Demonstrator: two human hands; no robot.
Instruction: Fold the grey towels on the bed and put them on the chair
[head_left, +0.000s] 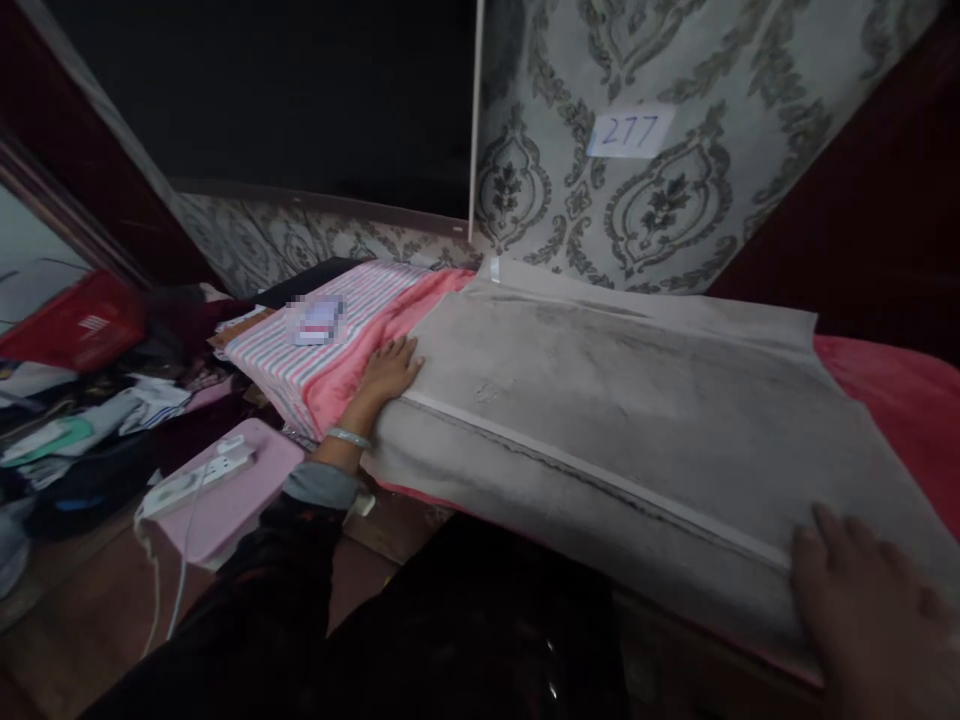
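A large grey cloth (570, 390) lies spread over a pink cover (900, 420) on a long surface, its front part hanging down over the edge. A pale strip (525, 440) runs lengthwise along that front fold. My left hand (394, 368), with a bracelet at the wrist, rests flat on the cloth's left end with its fingers stretched out. Toward the right end, my right hand (870, 590) lies on the cloth near the same fold, fingers apart and slightly blurred. Neither hand grips anything.
Left of the cloth sits a striped pink and white cloth (352, 310) with a blurred-out item on it. A power strip (202, 480) lies on a pink stool (262, 460). Clothes and a red basket (90, 320) crowd the far left. A screen (300, 100) stands behind.
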